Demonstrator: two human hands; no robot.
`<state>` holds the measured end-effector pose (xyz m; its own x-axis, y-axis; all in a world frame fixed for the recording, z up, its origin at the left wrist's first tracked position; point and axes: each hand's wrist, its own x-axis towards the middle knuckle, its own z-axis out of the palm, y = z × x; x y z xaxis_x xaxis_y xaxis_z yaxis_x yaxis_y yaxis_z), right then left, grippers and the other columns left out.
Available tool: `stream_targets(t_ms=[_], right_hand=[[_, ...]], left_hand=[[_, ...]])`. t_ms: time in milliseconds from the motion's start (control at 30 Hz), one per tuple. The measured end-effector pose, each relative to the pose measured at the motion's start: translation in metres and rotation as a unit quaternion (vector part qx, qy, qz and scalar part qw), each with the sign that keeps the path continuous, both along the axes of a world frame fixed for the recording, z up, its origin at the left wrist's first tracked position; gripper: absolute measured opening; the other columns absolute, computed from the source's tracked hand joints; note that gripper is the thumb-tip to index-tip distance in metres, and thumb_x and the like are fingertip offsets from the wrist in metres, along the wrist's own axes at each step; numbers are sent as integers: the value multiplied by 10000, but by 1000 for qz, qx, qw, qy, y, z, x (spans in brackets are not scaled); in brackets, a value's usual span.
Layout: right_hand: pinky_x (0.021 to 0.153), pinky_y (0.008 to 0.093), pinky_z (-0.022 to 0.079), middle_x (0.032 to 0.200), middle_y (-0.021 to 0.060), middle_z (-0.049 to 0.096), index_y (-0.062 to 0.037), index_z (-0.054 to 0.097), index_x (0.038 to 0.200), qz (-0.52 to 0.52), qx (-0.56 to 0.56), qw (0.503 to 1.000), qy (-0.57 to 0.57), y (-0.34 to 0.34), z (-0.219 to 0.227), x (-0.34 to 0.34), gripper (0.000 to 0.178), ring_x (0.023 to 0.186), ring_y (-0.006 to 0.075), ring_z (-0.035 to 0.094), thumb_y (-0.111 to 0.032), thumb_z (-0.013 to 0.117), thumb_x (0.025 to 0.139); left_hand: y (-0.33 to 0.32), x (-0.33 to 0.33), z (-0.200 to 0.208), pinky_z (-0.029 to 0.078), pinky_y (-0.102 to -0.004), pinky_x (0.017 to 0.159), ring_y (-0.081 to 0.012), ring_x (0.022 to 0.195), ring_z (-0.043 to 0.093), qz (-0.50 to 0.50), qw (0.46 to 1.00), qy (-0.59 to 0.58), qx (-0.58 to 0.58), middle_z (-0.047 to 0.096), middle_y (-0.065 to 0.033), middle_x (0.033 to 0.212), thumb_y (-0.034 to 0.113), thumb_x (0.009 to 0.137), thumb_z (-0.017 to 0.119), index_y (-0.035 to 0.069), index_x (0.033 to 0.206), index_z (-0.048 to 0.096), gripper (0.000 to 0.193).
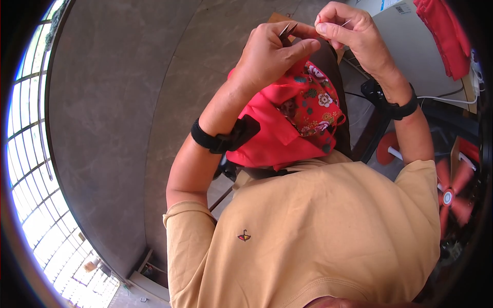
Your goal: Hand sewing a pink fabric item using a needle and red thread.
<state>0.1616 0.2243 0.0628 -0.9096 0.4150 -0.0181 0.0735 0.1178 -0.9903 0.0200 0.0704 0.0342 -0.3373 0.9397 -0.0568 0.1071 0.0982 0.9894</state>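
My left hand (272,54) is closed around a pair of small thread snips, whose two dark pointed blades (287,32) stick up between thumb and forefinger. Its forefinger reaches across to the fingertips of my right hand (357,31). That hand pinches a thin needle (346,23) between thumb and forefinger, and a bit of red thread (319,18) shows at the fingertips. Below both hands, a bundle of plain red cloth (262,126) and red flower-printed cloth (321,100) rests on my lap. Its upper part is partly hidden behind my left hand.
At the right stands a pale cabinet or table (421,49) with folded red cloth (447,38) at its edge and a white cable (444,99) below. A fan with red blades (454,197) is near my right elbow. A barred window (31,138) lies far left.
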Motion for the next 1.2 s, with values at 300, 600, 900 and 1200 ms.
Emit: stream_targets(t_ms=[300, 600, 900, 1200], right_hand=[[676, 335, 518, 795, 107, 684, 17, 696, 893, 60, 389, 919, 16, 17, 27, -1, 57, 741, 183, 669, -26, 699, 857], [677, 338, 520, 782, 132, 697, 33, 698, 924, 97, 322, 940, -55, 24, 32, 2, 128, 727, 186, 671, -23, 609, 850], [595, 259, 450, 701, 2, 631, 4, 686, 932, 46, 273, 956, -96, 13, 44, 1, 97, 660, 53, 549, -46, 611, 897], [566, 251, 434, 678, -12, 612, -5, 661, 885, 15, 282, 957, -67, 8, 50, -2, 35, 627, 49, 531, -38, 659, 898]], left_hand=[[9, -10, 4, 364, -183, 492, 1, 617, 513, 27, 996, -81, 15, 662, 47, 755, 172, 959, 739, 39, 1026, 772, 153], [0, -18, 2, 296, -184, 472, 6, 561, 383, 62, 973, -218, 51, 657, 59, 749, 238, 994, 691, 78, 1109, 724, 200], [-1, -13, 10, 349, -155, 511, 23, 630, 515, -4, 998, -56, 8, 722, 36, 843, 246, 933, 777, 59, 1120, 731, 269], [9, -5, 5, 315, -185, 474, 13, 548, 440, 53, 990, -125, 39, 653, 59, 709, 191, 938, 768, 55, 995, 757, 148]])
